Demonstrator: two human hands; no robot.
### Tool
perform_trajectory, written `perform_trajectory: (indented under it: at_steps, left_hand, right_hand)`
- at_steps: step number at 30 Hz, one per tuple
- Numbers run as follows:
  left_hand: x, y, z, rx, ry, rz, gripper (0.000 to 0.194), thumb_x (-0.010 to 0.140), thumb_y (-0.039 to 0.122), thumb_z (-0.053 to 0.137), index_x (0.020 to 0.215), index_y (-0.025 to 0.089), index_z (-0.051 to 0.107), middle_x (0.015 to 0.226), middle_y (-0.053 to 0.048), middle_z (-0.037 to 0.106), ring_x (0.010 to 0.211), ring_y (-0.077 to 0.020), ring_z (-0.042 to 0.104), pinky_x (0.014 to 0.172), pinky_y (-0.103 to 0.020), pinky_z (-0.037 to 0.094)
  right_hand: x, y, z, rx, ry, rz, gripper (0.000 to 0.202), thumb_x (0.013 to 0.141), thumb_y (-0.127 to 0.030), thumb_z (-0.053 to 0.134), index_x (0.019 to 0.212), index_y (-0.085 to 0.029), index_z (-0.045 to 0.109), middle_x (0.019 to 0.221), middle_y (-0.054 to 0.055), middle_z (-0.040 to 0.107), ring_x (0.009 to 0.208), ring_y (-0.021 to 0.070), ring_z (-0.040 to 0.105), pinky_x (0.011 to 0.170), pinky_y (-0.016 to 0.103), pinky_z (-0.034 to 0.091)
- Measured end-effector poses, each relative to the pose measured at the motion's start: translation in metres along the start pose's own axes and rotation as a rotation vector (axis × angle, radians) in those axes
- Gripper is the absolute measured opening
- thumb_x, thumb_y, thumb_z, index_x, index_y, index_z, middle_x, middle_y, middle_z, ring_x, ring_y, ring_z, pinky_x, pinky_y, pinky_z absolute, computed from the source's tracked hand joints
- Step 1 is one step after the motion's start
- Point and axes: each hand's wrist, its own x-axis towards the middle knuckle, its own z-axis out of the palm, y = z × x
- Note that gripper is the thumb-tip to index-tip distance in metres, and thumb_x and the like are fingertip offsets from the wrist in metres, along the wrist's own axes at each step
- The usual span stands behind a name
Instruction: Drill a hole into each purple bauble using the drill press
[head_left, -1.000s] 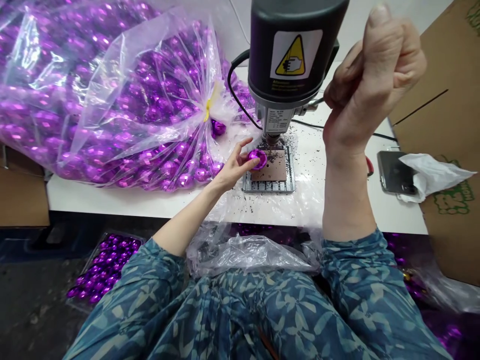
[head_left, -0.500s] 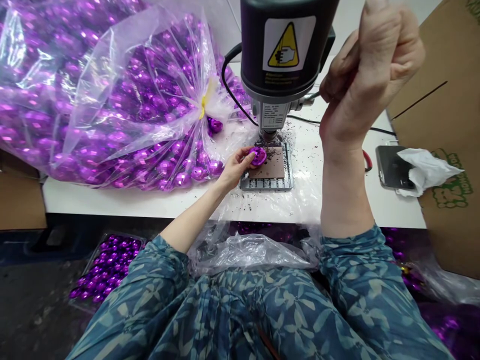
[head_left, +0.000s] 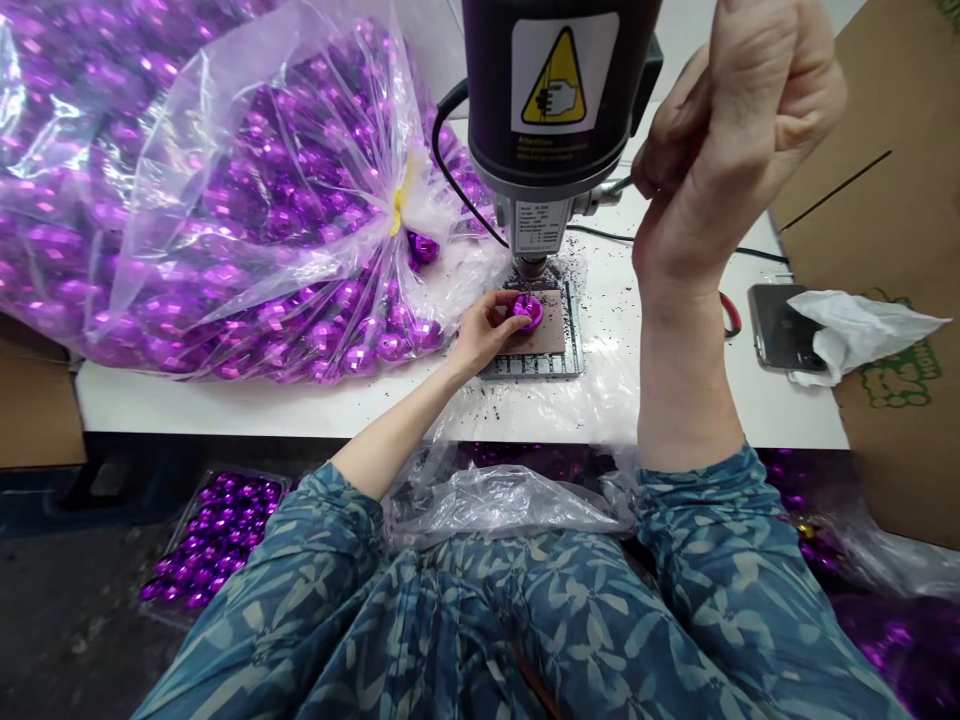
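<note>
The left hand [head_left: 487, 330] is pinching a shiny purple bauble [head_left: 528, 313] on the brown board [head_left: 553, 330] beneath the bench drill press [head_left: 559, 155]. The right hand [head_left: 739, 140], fingers curled, is gripping the feed lever [head_left: 622, 186].

Under your left hand [head_left: 486, 332] you have a brightly lit white table [head_left: 225, 408]. A pale wall [head_left: 684, 30] stands beyond your right hand [head_left: 750, 140]; below and left of your left hand, the floor [head_left: 60, 640] is dark grey.
</note>
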Motion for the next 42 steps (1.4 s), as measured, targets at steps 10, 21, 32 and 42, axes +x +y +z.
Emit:
perform_trajectory:
  at_steps: [10,21,32,42]
  left_hand:
    - [-0.003,-0.004,0.006,0.183,0.006,0.122,0.045,0.093,0.042,0.089,0.132,0.026,0.075,0.118,-0.011,0.078,0.110,-0.0263,0.074,0.101,-0.041,0.061]
    - [-0.006,0.000,0.006,0.233,-0.040,0.166,0.059,0.087,0.034,0.095,0.139,0.025,0.068,0.133,-0.012,0.075,0.129,-0.0323,0.069,0.111,-0.049,0.059]
    - [-0.007,-0.003,0.009,0.220,-0.015,0.176,0.060,0.085,0.034,0.097,0.136,0.026,0.068,0.128,-0.010,0.076,0.124,-0.0309,0.070,0.108,-0.047,0.060]
    - [-0.008,-0.011,0.010,0.188,-0.008,0.174,0.060,0.085,0.037,0.097,0.137,0.027,0.068,0.126,-0.011,0.074,0.123,-0.0314,0.071,0.107,-0.050,0.061]
  right_hand:
    - [0.000,0.005,-0.002,-0.004,-0.017,-0.050,0.064,0.075,-0.078,0.059,0.063,-0.018,0.040,0.047,-0.009,0.026,0.038,-0.0017,0.028,0.042,0.021,0.013]
    - [-0.009,0.003,-0.008,-0.034,-0.033,-0.079,0.059,0.084,-0.075,0.059,0.070,-0.021,0.042,0.050,-0.008,0.022,0.042,0.0013,0.027,0.046,0.023,0.019]
    - [-0.044,-0.016,-0.015,0.024,0.028,-0.058,0.065,0.098,-0.057,0.068,0.063,-0.017,0.029,0.052,-0.006,0.020,0.045,-0.0003,0.032,0.051,0.024,0.021]
    - [-0.052,0.029,-0.032,-0.113,0.045,-0.264,0.073,0.098,-0.068,0.062,0.063,-0.022,0.017,0.052,-0.005,0.001,0.040,0.0031,0.009,0.044,0.030,0.017]
